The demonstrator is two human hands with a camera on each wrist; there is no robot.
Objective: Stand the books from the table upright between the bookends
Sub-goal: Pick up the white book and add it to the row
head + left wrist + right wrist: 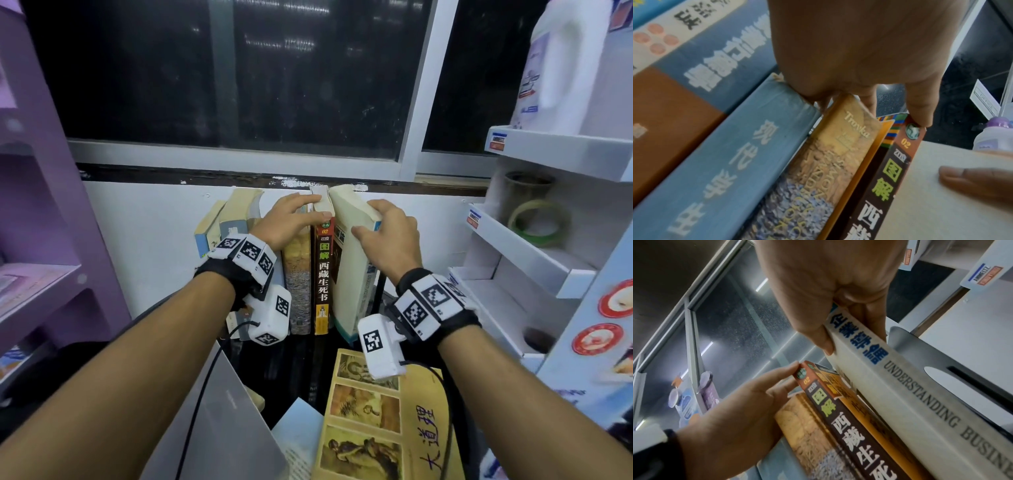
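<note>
Books held upright at the right end of the row

Right hand (387,236) fingers curl over the top of the white book (352,260), thumb on its page side and the others on the far cover; its spine reads "UNDERSTANDING BUSINESS". This book stands slightly tilted, last in the row, with the metal bookend (941,363) just beside its right cover. Left hand (287,222) lies with fingers fairly straight across the tops of the neighbouring books, thumb tip touching the upper corner of the brown-spined book (322,274), which stands upright just left of the white one. Under the palm stands the yellow-and-lavender book (297,281), then blue-spined books (719,162) leaning to the left. On the dark table (294,370) nearer the person a yellow illustrated book (370,421) lies flat. White shelves (534,260) stand at the right, a purple shelf unit (44,205) at the left.
</note>
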